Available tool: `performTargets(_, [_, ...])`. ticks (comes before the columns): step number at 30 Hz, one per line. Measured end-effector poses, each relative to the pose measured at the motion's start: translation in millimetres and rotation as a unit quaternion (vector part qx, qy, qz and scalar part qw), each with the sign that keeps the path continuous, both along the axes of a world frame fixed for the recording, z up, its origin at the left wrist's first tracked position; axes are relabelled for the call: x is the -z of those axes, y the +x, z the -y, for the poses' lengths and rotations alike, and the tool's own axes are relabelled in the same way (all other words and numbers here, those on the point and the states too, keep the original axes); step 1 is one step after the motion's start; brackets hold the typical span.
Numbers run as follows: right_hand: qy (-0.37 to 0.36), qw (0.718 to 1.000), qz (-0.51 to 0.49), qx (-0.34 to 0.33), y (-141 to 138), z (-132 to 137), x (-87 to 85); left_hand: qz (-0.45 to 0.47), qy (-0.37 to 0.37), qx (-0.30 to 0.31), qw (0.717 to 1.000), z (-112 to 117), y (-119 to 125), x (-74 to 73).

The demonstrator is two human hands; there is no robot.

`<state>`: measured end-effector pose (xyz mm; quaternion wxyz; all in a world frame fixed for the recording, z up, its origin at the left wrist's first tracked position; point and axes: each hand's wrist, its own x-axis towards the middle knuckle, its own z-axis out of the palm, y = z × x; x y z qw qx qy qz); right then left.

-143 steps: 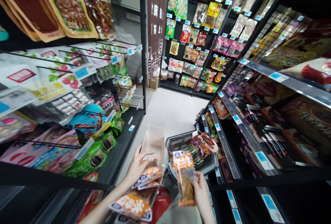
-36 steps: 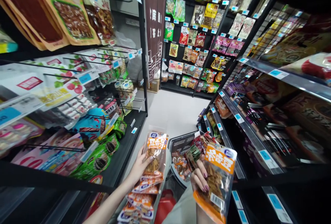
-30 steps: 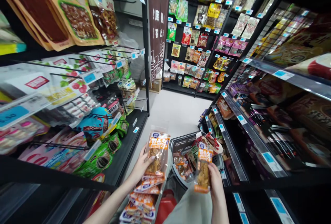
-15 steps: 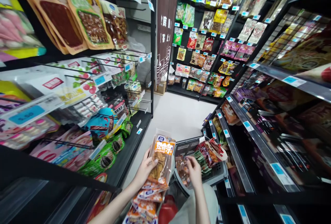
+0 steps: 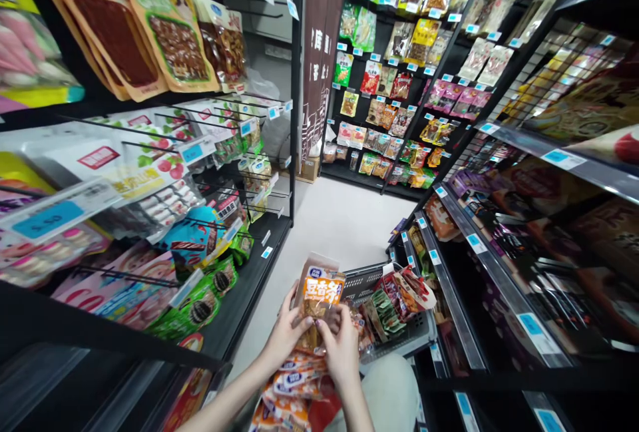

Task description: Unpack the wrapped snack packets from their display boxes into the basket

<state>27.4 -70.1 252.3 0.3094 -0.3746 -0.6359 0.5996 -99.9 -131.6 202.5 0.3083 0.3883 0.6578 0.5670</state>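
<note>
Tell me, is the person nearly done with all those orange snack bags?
Partly, it seems. Done: several orange bags lie stacked in a row below the hands. In hand: the left hand and right hand both grip one upright orange bag at the front of that row. Left: the grey basket beside them has many more packets, so plenty looks unsorted.

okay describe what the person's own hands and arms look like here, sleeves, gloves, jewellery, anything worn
Both forearms are bare, with no sleeve showing up to the frame's lower edge. The left hand and right hand wear no gloves, and no watch, bracelet or ring is visible. The fingers are slim. The nails cannot be made out at this size.
</note>
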Motion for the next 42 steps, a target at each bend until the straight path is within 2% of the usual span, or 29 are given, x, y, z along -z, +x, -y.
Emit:
performTargets(3, [-0.005, 0.999, -0.041, 0.013, 2, 3, 4.0, -0.003, 0.005, 0.002, 1.0, 0, 4, -0.6])
performTargets(5, [-0.023, 0.995, -0.077, 0.057, 5, 2, 6.3, -0.012, 0.005, 0.002, 1.0, 1, 8, -3.5])
performTargets(7, [-0.076, 0.982, -0.14, 0.105, 10, -3, 7.5, -0.034, 0.003, 0.004, 0.999, 2, 12, -7.7])
performTargets(9, [-0.157, 0.953, -0.227, 0.121, 20, -10, 8.0, -0.053, -0.001, -0.001, 0.999, 4, 14, -11.9])
performTargets(11, [-0.229, 0.914, -0.324, 0.085, 34, -16, 8.8, -0.068, -0.008, -0.005, 0.998, 4, 16, -14.4])
performTargets(14, [-0.296, 0.846, -0.443, 0.006, 61, -20, 8.1, -0.076, -0.017, -0.007, 0.997, 3, 13, -13.2])
performTargets(16, [-0.347, 0.779, -0.522, -0.02, 78, -17, 2.8, -0.068, -0.021, -0.005, 0.997, 2, 11, -10.4])
performTargets(18, [-0.391, 0.694, -0.602, -0.055, 90, -12, -7.1, -0.054, -0.02, -0.005, 0.998, 1, 8, -8.1])
performTargets(19, [-0.398, 0.663, -0.629, -0.074, 93, -9, -13.1, -0.048, -0.02, -0.006, 0.999, 1, 6, -7.6])
performTargets(21, [-0.397, 0.63, -0.658, -0.111, 96, -5, -24.7, -0.038, -0.02, -0.009, 0.999, 1, 4, -7.8])
performTargets(24, [-0.392, 0.633, -0.656, -0.124, 95, -1, -35.9, -0.034, -0.025, -0.017, 0.999, 1, 2, -10.3])
performTargets(27, [-0.399, 0.639, -0.647, -0.119, 93, 0, -38.9, -0.031, -0.027, -0.024, 0.999, 2, 1, -12.6])
performTargets(33, [-0.455, 0.589, -0.667, -0.027, 91, -1, -41.1, -0.021, -0.03, -0.028, 0.999, 2, -1, -13.8])
performTargets(36, [-0.456, 0.59, -0.666, -0.03, 92, -2, -39.1, -0.026, -0.031, -0.029, 0.999, 1, -1, -15.0])
performTargets(38, [-0.441, 0.617, -0.651, -0.045, 94, -4, -35.5, -0.031, -0.034, -0.029, 0.999, 1, -1, -16.2])
performTargets(39, [-0.428, 0.642, -0.633, -0.055, 96, -6, -33.2, -0.033, -0.036, -0.03, 0.998, 1, -1, -16.7])
performTargets(42, [-0.358, 0.755, -0.541, -0.099, 106, -17, -23.8, -0.032, -0.038, -0.03, 0.998, 1, -1, -17.0])
